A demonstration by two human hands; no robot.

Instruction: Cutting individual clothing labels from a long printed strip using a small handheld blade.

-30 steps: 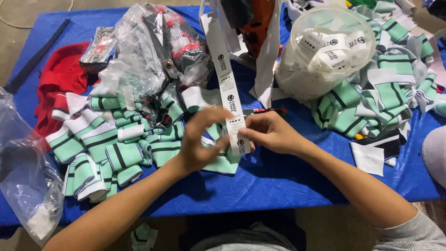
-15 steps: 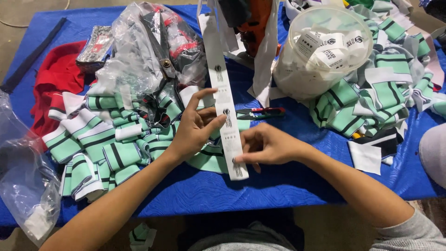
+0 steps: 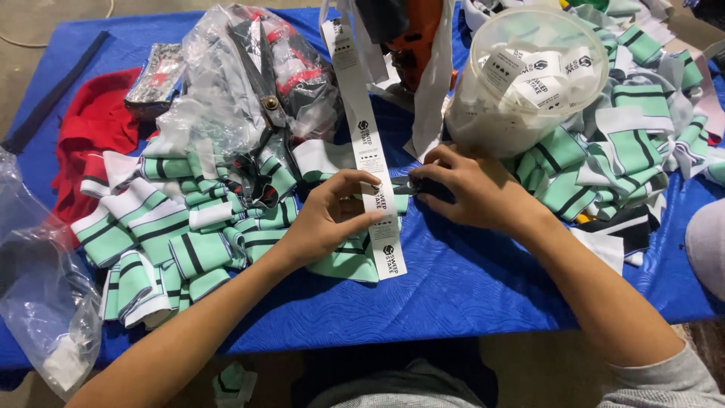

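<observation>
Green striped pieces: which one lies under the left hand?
The mint piece directly beneath the left hand, under the white label strip; the others lie in side piles.

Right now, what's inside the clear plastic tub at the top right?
The clear plastic tub holds rolls of white printed label tape, several showing near the rim. What lies deeper is hidden by the rolls and the cloudy wall. Green striped fabric pieces lie around it, outside.

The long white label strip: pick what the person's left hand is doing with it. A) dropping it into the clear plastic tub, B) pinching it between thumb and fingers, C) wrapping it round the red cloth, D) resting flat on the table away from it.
B: the left hand pinches the white label strip between thumb and fingertips, above the blue table cover.
</observation>
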